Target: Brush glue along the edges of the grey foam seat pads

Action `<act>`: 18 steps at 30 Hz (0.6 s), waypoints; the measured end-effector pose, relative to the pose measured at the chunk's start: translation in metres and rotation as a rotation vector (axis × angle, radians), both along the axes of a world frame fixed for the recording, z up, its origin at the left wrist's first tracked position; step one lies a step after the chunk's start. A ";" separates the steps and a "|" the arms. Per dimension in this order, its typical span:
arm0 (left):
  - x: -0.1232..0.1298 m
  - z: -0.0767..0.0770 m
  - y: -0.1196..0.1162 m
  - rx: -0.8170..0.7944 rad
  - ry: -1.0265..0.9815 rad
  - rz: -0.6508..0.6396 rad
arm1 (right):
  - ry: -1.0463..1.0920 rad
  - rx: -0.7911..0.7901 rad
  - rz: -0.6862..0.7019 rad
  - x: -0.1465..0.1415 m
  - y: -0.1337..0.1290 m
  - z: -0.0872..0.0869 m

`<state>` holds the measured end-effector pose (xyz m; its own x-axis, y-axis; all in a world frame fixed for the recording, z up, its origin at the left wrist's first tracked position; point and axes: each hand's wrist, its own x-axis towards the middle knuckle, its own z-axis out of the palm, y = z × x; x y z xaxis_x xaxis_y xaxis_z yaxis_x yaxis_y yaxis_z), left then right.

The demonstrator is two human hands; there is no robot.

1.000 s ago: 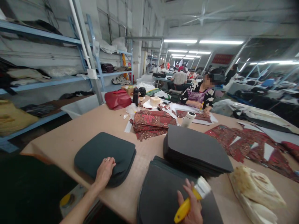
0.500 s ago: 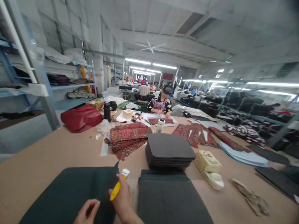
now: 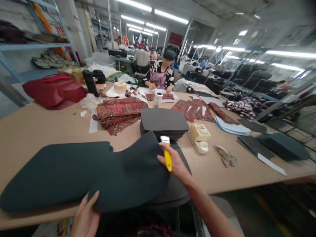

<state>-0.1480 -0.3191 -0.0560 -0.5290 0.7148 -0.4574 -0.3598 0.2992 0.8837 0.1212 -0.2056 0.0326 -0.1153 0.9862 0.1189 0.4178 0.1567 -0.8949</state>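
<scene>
Across your whole foreground runs the brown table [image 3: 212, 174], its left end cut off by the frame and its near edge partly covered by what lies on it. At its far side sits a co-worker [image 3: 160, 72], whose lower body is hidden behind the tabletop and the things on it. Closer to you, the dark green sheet [image 3: 130, 174] spans from the green pile [image 3: 61, 171] on your left to the dark stack [image 3: 177, 191] on your right, its far right corner curling upward. It covers so much of both that you cannot count the layers, and its left border blends into the pile's same green. Just beyond, the grey stack [image 3: 164, 119] has its near side partly masked by that raised corner. Your right hand [image 3: 174, 161] is curled around a brush and set against the sheet's right edge, though the exact grip on the sheet is hard to read. Your left hand [image 3: 87, 214], cut off at the wrist by the bottom of the frame, has its fingers loosely parted at the sheet's near edge; blur leaves it unclear whether they pinch it. Smallest is the brush [image 3: 167, 156], pale bristles up, its yellow handle partly behind your fingers.
</scene>
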 end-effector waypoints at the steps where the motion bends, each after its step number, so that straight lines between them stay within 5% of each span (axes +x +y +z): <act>1: 0.006 0.001 0.008 -0.016 0.005 -0.026 | -0.063 -0.001 -0.050 0.027 -0.001 -0.012; 4: 0.036 0.002 0.028 -0.004 0.109 -0.191 | -0.285 -0.008 -0.211 0.093 -0.001 -0.053; 9: 0.081 -0.006 0.040 -0.028 0.727 -0.484 | -0.415 0.009 -0.318 0.145 -0.010 -0.104; 13: 0.090 -0.008 0.036 -0.074 0.947 -0.524 | -0.400 0.027 -0.289 0.155 -0.017 -0.113; 18: 0.091 -0.006 0.035 -0.106 0.973 -0.511 | -0.387 0.010 -0.215 0.158 -0.016 -0.114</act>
<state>-0.0573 -0.2838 -0.0624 -0.3496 0.9337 -0.0779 0.6635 0.3054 0.6830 0.2794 -0.2221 -0.0810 0.0539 0.9916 0.1173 0.7462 0.0381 -0.6647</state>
